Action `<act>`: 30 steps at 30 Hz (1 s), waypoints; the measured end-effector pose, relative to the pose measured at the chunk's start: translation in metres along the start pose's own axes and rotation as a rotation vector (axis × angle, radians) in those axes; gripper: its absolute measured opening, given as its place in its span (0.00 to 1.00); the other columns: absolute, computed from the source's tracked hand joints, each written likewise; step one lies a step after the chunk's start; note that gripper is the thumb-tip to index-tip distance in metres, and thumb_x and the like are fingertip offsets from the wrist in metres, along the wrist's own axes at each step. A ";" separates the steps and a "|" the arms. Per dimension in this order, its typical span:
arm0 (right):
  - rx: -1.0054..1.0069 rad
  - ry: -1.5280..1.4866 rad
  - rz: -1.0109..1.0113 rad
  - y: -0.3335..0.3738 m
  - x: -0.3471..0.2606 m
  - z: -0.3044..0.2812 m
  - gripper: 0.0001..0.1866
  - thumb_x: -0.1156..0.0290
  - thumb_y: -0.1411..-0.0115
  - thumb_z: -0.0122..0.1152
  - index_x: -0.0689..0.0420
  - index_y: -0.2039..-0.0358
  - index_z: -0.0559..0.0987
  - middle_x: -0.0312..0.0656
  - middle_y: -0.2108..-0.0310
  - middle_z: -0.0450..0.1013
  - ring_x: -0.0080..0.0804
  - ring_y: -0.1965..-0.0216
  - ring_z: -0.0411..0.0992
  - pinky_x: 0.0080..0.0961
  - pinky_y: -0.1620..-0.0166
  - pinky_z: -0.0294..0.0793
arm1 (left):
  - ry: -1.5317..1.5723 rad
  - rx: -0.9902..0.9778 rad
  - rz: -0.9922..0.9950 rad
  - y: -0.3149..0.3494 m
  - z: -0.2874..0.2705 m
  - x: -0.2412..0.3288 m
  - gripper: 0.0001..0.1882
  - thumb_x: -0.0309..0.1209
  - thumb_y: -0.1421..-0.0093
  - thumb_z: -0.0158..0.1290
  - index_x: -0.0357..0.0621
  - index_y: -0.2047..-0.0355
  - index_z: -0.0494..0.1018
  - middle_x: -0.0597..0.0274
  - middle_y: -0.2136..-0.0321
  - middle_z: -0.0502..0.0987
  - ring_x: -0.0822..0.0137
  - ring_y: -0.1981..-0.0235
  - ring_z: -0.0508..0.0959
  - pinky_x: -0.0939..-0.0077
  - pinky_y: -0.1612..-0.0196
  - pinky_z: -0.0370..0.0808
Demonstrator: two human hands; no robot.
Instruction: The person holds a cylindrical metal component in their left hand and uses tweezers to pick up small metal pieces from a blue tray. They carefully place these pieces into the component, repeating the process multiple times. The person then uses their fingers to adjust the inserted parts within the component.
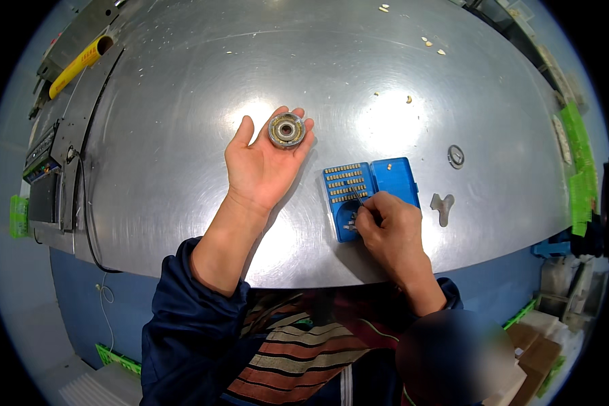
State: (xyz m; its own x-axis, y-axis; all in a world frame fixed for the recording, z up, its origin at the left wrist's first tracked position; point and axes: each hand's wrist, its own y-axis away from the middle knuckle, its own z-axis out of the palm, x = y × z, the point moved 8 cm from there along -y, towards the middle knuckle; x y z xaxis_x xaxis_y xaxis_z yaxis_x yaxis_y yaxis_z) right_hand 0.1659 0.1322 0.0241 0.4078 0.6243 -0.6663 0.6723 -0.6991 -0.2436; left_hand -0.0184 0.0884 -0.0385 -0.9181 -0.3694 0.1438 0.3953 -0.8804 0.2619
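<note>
On the fingers of my left hand (258,169), palm up with the thumb out to the side, rests a round metal bearing (286,130) with a hole in its centre. My right hand (394,229) is closed in a pinch on thin tweezers (358,197), most of them hidden by the fingers. Their tip points down into an open blue plastic case (329,215). Rows of small brass-coloured pieces (344,177) fill its upper part, and a round hollow below has small silvery bits. The case's lid (400,177) lies folded open to the right, with a tiny piece on it.
Right of the case lie a metal ring (456,157) and a flat three-lobed metal piece (442,209) on the steel table (176,155). Small pale chips (427,42) are scattered farther back. A yellow tube (78,68) and a black cable (84,203) are at the left.
</note>
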 end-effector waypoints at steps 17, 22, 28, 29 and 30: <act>0.005 -0.021 0.020 0.000 0.003 0.000 0.05 0.79 0.52 0.59 0.62 0.81 0.73 0.48 0.83 0.70 0.42 0.85 0.70 0.32 0.79 0.69 | -0.027 0.016 -0.004 0.001 0.000 -0.002 0.27 0.49 0.30 0.30 0.38 0.46 0.60 0.46 0.45 0.62 0.48 0.42 0.63 0.55 0.38 0.63; 0.000 -0.020 0.046 0.000 0.004 -0.001 0.05 0.79 0.52 0.59 0.63 0.81 0.73 0.49 0.83 0.71 0.43 0.84 0.70 0.33 0.79 0.69 | -0.027 0.016 -0.003 0.001 0.001 -0.002 0.27 0.49 0.30 0.30 0.38 0.46 0.60 0.46 0.45 0.62 0.49 0.42 0.63 0.56 0.39 0.63; 0.005 -0.011 0.043 0.000 0.004 0.000 0.04 0.78 0.52 0.59 0.63 0.81 0.73 0.49 0.82 0.71 0.43 0.84 0.70 0.33 0.78 0.69 | -0.026 0.006 -0.009 0.001 0.001 -0.002 0.27 0.49 0.30 0.30 0.38 0.45 0.60 0.46 0.45 0.62 0.49 0.42 0.63 0.55 0.38 0.63; 0.005 -0.012 0.042 0.000 0.004 0.000 0.04 0.78 0.52 0.59 0.63 0.81 0.73 0.50 0.82 0.71 0.43 0.84 0.70 0.33 0.78 0.69 | -0.028 0.006 -0.008 0.001 0.001 -0.002 0.27 0.49 0.30 0.30 0.38 0.46 0.60 0.46 0.45 0.62 0.49 0.42 0.63 0.55 0.38 0.63; 0.001 -0.011 0.045 0.000 0.004 0.000 0.04 0.78 0.52 0.59 0.63 0.81 0.73 0.50 0.82 0.71 0.43 0.84 0.70 0.33 0.78 0.69 | -0.025 0.009 -0.007 0.002 0.001 -0.002 0.27 0.49 0.30 0.30 0.38 0.46 0.60 0.46 0.45 0.62 0.48 0.42 0.63 0.55 0.38 0.62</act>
State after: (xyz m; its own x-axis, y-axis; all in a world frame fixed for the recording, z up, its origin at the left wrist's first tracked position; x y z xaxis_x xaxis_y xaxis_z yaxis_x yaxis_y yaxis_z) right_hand 0.1674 0.1344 0.0210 0.4304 0.5884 -0.6845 0.6529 -0.7266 -0.2140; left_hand -0.0159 0.0880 -0.0377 -0.9197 -0.3557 0.1661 0.3894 -0.8801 0.2717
